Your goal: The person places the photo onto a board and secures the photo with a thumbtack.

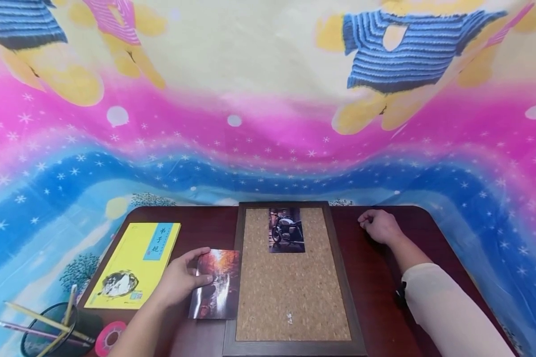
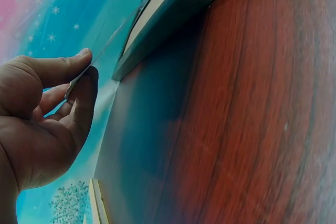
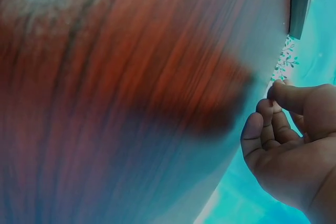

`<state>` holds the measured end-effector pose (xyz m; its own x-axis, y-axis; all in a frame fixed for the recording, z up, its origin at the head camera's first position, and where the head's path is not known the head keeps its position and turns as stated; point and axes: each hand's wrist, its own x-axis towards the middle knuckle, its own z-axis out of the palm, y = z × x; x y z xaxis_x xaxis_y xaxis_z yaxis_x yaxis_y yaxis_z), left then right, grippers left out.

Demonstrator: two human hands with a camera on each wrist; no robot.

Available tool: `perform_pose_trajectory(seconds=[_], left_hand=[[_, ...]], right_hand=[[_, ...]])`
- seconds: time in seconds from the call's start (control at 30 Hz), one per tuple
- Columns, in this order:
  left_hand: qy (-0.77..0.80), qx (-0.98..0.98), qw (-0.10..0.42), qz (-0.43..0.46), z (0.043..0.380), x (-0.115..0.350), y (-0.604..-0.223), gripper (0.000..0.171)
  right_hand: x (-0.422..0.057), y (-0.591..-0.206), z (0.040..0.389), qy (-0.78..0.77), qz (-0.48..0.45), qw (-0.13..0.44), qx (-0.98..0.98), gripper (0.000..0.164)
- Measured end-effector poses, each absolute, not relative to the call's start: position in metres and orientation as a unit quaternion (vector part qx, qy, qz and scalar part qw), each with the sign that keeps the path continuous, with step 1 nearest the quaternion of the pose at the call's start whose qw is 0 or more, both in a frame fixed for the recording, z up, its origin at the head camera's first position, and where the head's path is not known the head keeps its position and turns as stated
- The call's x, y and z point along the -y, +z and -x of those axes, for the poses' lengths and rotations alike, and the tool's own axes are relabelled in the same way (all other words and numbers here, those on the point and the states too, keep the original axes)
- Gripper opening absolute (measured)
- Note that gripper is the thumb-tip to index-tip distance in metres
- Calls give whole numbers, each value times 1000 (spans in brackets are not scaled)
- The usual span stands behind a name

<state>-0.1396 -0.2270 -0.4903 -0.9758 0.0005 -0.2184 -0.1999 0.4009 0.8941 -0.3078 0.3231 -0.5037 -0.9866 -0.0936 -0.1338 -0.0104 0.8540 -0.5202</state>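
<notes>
My left hand [image 1: 184, 277] pinches a glossy photo [image 1: 219, 287] of an orange-lit scene between thumb and fingers. In the left wrist view the photo is edge-on, a thin sheet running toward the board. The photo's right edge borders the left frame of a cork board [image 1: 295, 297]. A motorcycle photo [image 1: 287, 230] lies upright at the top centre of the cork. My right hand [image 1: 379, 225] is to the right of the board, near the table's far edge. In the right wrist view its fingers [image 3: 253, 127] are curled, thumb against forefinger, and nothing shows between them.
On the left lie a yellow booklet [image 1: 134, 263] and, nearer, a black mesh pencil cup [image 1: 49, 327] with several pencils beside a pink tape roll [image 1: 110, 338]. Small white specks [image 1: 289, 318] mark the lower cork. A printed curtain [image 1: 268, 124] hangs behind the dark red table [image 1: 366, 277].
</notes>
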Motion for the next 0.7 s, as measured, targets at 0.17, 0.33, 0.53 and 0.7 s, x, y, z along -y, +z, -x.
perform_pose_trajectory(seconds=[0.17,0.33,0.53,0.7], left_hand=[[542,-835,87,53,142,217,-490,70],[557,-824,95,44,144,208,-493,71],[595,-795,115,30,145,197,-495,72],[614,-780,124,17,147,186,-497,73]], right_hand=[[-321,-501,305,-274,31,81,-958,19],[-320,-500,301,-277,38,83,-957,18],[-316,-499,294,-278,50,73,-957,16],[-313,-499,289,-271,61,59,-959,16]])
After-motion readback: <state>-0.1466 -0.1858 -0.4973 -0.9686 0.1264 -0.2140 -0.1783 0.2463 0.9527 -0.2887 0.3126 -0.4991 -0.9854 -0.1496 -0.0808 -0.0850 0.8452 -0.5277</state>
